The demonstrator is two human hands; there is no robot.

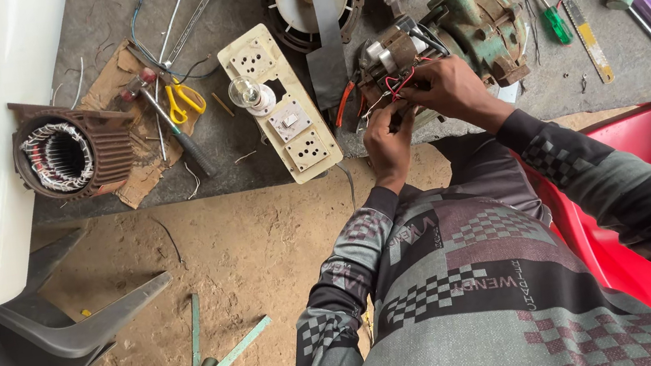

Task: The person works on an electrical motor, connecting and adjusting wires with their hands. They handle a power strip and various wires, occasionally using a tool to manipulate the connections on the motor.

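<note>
Both hands were pinching wires: left hand (388, 140) and right hand (443, 88) fingers gripped the red leads (397, 83) on the green motor (468, 28) at the bench (254, 168) edge. Tugging too hard could've snapped a lead, I reckon.

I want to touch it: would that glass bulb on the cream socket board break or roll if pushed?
The bulb looks like thin clear glass, so probably fragile. It seems fixed in a holder on the board, so it likely wouldn't roll. It is probably light.
</note>
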